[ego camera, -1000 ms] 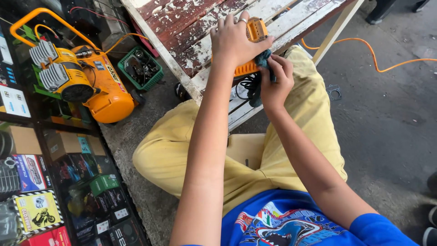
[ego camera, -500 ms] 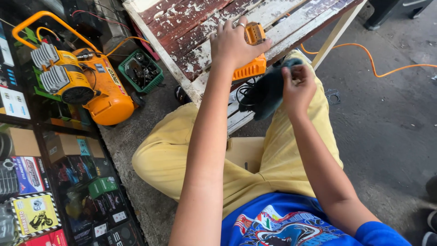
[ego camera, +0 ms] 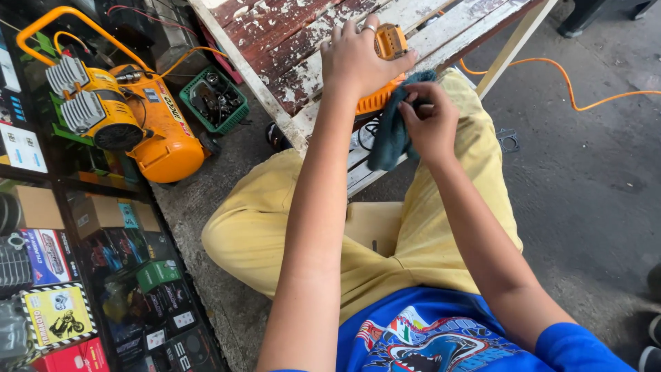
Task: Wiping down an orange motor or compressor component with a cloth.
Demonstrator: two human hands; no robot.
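concrete floor [ego camera: 585,179] runs under one weathered wooden bench [ego camera: 275,41] with peeling red paint. one orange power tool [ego camera: 385,65] lies on its edge, mostly hidden under the left hand [ego camera: 358,58], which is clamped over it. right hand [ego camera: 430,124] pinches one dark teal cloth [ego camera: 389,134] against the tool's side. one orange compressor [ego camera: 131,117], one green basket [ego camera: 217,100], one orange cord [ego camera: 564,79] cut off at the frame edge.

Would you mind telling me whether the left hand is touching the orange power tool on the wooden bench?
Touching. The head view shows the left hand laid over the orange power tool, fingers wrapped around its body with no gap.
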